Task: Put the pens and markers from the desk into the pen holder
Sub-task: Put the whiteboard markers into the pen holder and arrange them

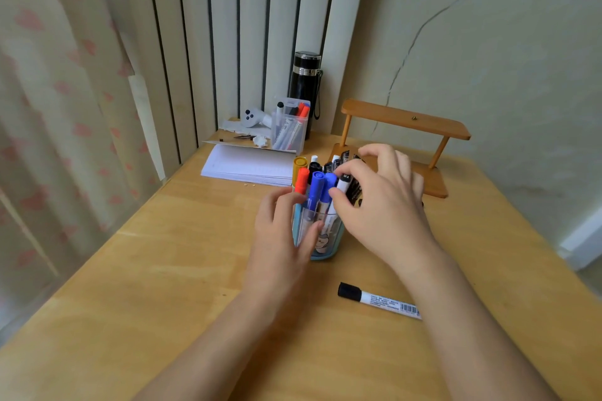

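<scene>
A clear, light-blue pen holder (327, 238) with a cartoon sticker stands mid-desk, packed with several upright markers: red (302, 177), blue (316, 187), yellow and black caps. My left hand (281, 234) wraps the holder's left side and steadies it. My right hand (378, 198) is over the holder's right rim, fingers closed around a white-bodied marker with a black cap (345, 184) that stands among the others. One black-capped white marker (378, 300) lies flat on the desk, near my right forearm.
A pad of white paper (247, 166) lies behind the holder. A clear box (291, 127) with more markers, a white controller (254, 117) and a black flask (304, 85) sit at the back. A small wooden shelf (407, 127) stands right of them.
</scene>
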